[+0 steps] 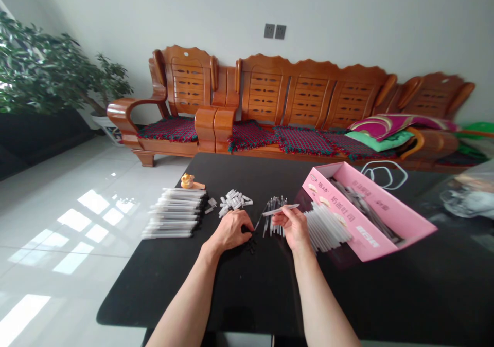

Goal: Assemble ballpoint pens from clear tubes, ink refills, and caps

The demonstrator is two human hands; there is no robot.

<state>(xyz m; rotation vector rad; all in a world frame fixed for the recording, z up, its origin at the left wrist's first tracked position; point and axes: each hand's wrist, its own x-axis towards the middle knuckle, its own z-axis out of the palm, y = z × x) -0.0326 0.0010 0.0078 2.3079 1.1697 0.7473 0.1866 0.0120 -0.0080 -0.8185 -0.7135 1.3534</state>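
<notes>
My right hand (295,227) pinches a slim translucent pen barrel (280,209) between thumb and fingers. Just left of it lies a bundle of thin dark pen refills (275,214). My left hand (230,230) rests curled on the black table (231,306), its fingertips beside scattered small black parts (250,244); whatever its fingers hold is hidden. Farther left lie a heap of small white pieces (233,202) and a neat stack of white-and-black pens (174,213). Loose clear tubes (326,227) spread right of my right hand.
An open pink cardboard box (366,211) holding grey rods sits at the table's right. A small orange figurine (187,181) and a white cord loop (384,175) lie near the far edge. Beyond stands a wooden sofa (309,100); a potted plant (50,69) stands left.
</notes>
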